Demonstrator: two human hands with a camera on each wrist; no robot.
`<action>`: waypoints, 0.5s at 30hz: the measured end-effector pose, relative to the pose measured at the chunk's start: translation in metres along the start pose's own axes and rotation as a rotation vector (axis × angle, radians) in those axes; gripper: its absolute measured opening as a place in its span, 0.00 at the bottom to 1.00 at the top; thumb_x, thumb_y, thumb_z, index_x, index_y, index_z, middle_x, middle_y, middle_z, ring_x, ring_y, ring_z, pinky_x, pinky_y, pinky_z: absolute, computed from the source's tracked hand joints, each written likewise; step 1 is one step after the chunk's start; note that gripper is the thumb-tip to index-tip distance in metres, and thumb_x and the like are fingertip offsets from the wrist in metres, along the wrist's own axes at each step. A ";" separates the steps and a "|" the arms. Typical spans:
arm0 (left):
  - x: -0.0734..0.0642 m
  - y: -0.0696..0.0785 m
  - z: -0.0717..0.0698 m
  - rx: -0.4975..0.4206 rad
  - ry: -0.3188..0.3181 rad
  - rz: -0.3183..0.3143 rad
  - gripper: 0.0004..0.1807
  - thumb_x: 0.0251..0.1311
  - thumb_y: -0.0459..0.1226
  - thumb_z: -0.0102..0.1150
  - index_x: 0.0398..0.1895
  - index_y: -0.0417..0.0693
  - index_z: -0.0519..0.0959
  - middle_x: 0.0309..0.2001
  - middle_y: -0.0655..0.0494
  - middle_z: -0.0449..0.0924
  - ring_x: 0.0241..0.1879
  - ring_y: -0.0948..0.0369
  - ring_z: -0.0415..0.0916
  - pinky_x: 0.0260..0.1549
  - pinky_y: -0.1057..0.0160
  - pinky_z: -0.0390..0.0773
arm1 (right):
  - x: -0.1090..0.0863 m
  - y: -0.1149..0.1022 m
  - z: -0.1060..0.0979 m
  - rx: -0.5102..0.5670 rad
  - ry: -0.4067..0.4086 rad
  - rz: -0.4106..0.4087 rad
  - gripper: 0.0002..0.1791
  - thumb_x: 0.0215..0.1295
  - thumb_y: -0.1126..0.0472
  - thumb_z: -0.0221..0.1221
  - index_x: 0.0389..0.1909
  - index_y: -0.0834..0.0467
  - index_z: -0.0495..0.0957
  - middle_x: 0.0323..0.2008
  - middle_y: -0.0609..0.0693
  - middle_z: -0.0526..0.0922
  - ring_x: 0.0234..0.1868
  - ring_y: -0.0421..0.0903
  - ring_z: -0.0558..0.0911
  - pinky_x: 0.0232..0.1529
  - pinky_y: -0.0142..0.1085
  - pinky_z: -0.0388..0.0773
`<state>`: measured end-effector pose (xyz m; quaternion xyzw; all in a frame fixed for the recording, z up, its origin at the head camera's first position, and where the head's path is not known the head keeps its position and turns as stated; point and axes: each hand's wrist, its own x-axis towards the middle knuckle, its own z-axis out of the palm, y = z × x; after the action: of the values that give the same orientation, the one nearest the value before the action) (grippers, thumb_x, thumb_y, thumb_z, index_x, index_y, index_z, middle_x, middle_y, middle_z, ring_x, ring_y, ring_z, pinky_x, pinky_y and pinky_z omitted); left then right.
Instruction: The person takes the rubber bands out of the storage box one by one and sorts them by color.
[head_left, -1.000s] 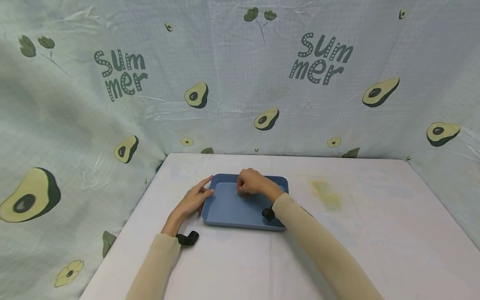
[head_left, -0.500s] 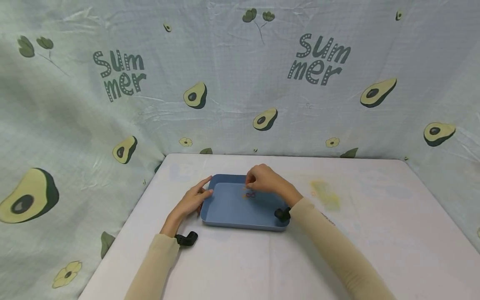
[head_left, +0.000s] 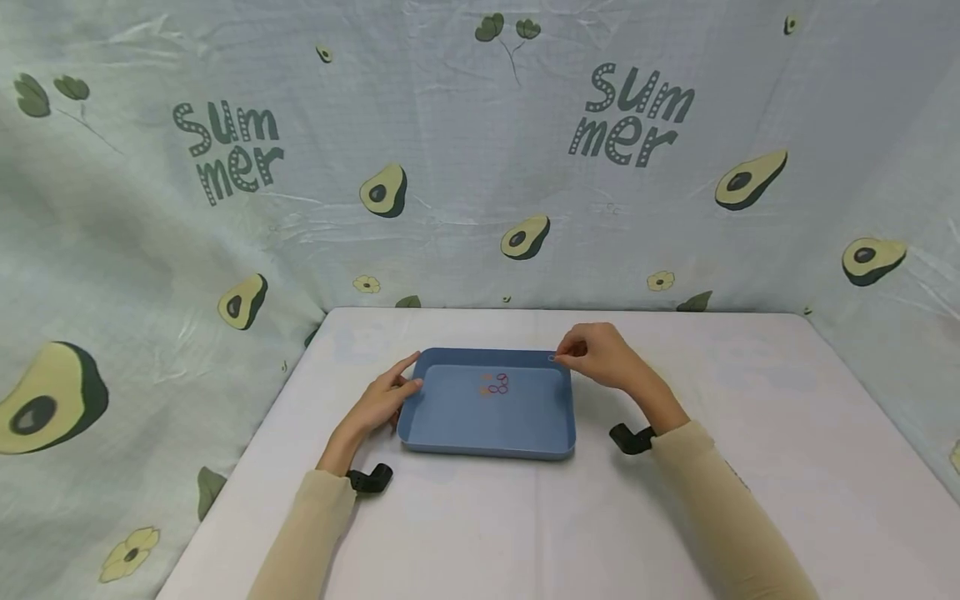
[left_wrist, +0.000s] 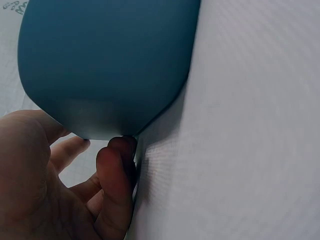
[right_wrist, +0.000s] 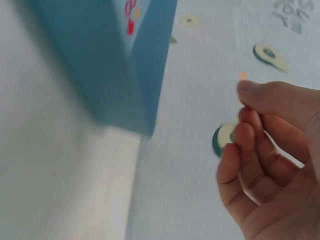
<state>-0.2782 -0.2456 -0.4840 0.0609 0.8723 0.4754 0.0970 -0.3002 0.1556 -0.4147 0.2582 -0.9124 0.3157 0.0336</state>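
Observation:
A shallow blue tray [head_left: 480, 425] lies on the table. At its left side, my left hand [head_left: 377, 402] holds the edge, the thumb over the rim and other fingers against the outer wall, as the left wrist view shows. Several small red and orange rubber bands [head_left: 502, 389] lie loosely grouped inside the tray. My right hand [head_left: 600, 354] is above the tray's far right corner, pinching a small light orange rubber band [right_wrist: 243, 76] between thumb and index finger. Most of that band is hidden by the fingertips.
A white-covered table [head_left: 712, 392] surrounds the tray. Behind it hangs a pale curtain [head_left: 450, 125] printed with avocados and lettering. A yellowish patch on the tablecloth is partly behind the right hand. Each wrist carries a black camera [head_left: 632, 438].
From inside the tray, my right hand has lifted and moved right to the far right corner with a rubber band, uncovering the other bands. My left hand keeps its place at the tray.

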 end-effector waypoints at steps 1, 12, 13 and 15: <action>0.000 0.000 0.000 -0.002 0.001 0.001 0.35 0.77 0.49 0.54 0.83 0.62 0.57 0.50 0.37 0.77 0.21 0.58 0.70 0.20 0.58 0.76 | -0.005 0.004 -0.002 0.006 0.022 0.013 0.03 0.66 0.61 0.70 0.35 0.57 0.88 0.32 0.49 0.86 0.31 0.43 0.79 0.35 0.35 0.78; 0.001 -0.001 -0.001 -0.002 -0.001 0.005 0.35 0.77 0.49 0.54 0.83 0.63 0.56 0.51 0.37 0.77 0.21 0.58 0.70 0.21 0.58 0.77 | -0.053 0.056 -0.015 0.012 0.121 0.156 0.02 0.66 0.63 0.69 0.36 0.57 0.88 0.32 0.50 0.87 0.32 0.43 0.80 0.36 0.35 0.78; 0.001 -0.001 -0.001 -0.003 -0.002 0.004 0.35 0.77 0.49 0.54 0.83 0.63 0.56 0.51 0.37 0.77 0.21 0.58 0.70 0.21 0.58 0.77 | -0.055 0.060 -0.017 0.008 0.119 0.164 0.02 0.66 0.63 0.69 0.36 0.58 0.88 0.32 0.50 0.87 0.33 0.43 0.80 0.36 0.34 0.78; 0.001 -0.001 0.000 -0.004 -0.003 0.006 0.35 0.77 0.49 0.54 0.83 0.63 0.56 0.51 0.37 0.77 0.21 0.58 0.70 0.21 0.58 0.77 | -0.061 0.068 -0.021 -0.005 0.120 0.180 0.03 0.66 0.62 0.69 0.36 0.59 0.88 0.32 0.50 0.87 0.33 0.42 0.81 0.36 0.34 0.78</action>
<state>-0.2790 -0.2460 -0.4849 0.0642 0.8710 0.4772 0.0972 -0.2837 0.2410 -0.4498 0.1558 -0.9291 0.3301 0.0601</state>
